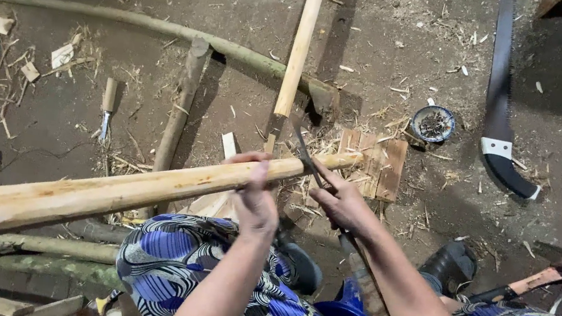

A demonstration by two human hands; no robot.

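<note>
- Peeled pole (pixel 105 193), pale and long, runs from the lower left edge up to the middle of the view, its thin end resting over a small slatted wooden block (pixel 374 164) on the dirt floor (pixel 395 43).
- Green unpeeled poles: one long one (pixel 133 20) lies across the upper left, and a shorter barked log (pixel 178 113) lies beneath the peeled pole.
- Second pale stick (pixel 301 42) comes down from the top edge toward the middle.
- Curved saw (pixel 500 106) with a black handle lies on the floor at the upper right, well apart from the hands.
- Patterned blue and white cloth (pixel 169 255) covers the person's knees at the bottom.
- Hammer (pixel 552 273) with a wooden handle lies at the lower right.
- Left hand (pixel 255 194) is closed around the peeled pole near its thin end, fingers wrapped over the top.
- Right hand (pixel 343 201) is clenched on the handle of a knife (pixel 306 155), whose blade slants up and touches the pole just beside the left hand.
- Small round tin (pixel 434 123) full of debris sits near the block.
- Chisel-like tool (pixel 108 108) with a wooden handle lies at the left among shavings.
</note>
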